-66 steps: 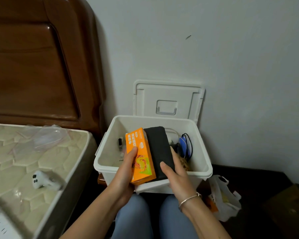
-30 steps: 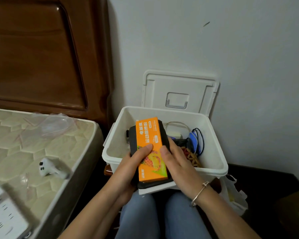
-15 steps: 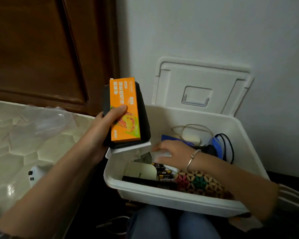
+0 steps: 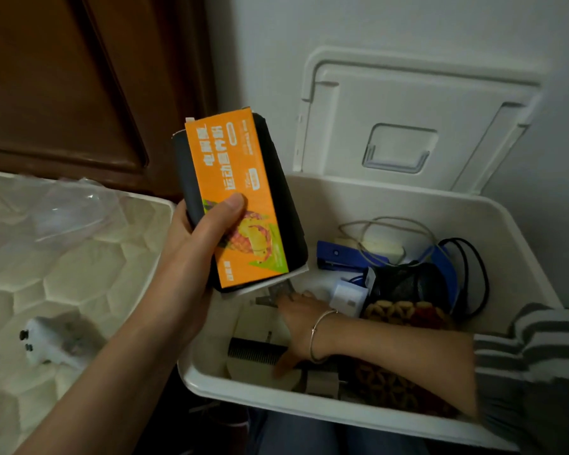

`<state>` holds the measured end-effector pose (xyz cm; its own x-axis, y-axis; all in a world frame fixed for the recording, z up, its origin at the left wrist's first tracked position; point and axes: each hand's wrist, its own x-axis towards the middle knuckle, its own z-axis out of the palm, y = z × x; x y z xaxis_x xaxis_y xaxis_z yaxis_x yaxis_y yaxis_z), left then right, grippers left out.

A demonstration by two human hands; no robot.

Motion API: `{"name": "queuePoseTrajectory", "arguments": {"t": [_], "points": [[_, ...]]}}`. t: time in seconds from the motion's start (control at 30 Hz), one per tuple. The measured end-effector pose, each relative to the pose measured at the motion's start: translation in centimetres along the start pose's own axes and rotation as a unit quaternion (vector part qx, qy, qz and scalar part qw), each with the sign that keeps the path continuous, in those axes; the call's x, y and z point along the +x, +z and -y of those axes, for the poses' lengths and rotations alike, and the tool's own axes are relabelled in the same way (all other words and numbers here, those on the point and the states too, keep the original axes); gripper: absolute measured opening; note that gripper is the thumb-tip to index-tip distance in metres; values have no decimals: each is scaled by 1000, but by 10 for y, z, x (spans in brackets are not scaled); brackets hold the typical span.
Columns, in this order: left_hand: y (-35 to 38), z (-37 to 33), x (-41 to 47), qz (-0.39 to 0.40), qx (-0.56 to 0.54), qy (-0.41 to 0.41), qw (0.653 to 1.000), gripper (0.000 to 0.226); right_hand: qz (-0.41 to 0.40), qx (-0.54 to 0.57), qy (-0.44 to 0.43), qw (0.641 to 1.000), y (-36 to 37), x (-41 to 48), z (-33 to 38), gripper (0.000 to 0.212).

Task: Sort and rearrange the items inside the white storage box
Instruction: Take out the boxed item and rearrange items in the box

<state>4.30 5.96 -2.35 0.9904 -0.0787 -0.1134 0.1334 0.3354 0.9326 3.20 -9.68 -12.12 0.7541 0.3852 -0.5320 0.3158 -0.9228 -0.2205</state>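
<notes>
In the white storage box on my lap, my right hand lies low among small things; if it grips any, I cannot tell. Above the left rim my left hand clamps the orange box on the black case under its thumb, so I judge the stack may slip apart.

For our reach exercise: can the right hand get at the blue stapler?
Probably yes: the right hand is inside the white box; the blue stapler lies exposed beyond it, only a thin cable across it.
</notes>
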Motion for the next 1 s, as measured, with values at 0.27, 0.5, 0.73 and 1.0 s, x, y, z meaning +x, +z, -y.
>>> {"name": "queuePoseTrajectory", "arguments": {"t": [0.27, 0.5, 0.73, 1.0], "points": [[-1, 0, -2, 1, 1, 7, 1000, 57, -15, 90, 7, 996, -6, 3, 1, 91], [1, -1, -3, -16, 3, 9, 1000, 62, -66, 209, 20, 976, -53, -34, -28, 73], [-2, 1, 0, -30, -14, 13, 999, 62, -208, 270, 193, 920, -100, -92, -128, 40], [1, 3, -3, -29, 19, 26, 999, 67, -249, 177, 307, 901, -87, -97, -170, 56]]}}
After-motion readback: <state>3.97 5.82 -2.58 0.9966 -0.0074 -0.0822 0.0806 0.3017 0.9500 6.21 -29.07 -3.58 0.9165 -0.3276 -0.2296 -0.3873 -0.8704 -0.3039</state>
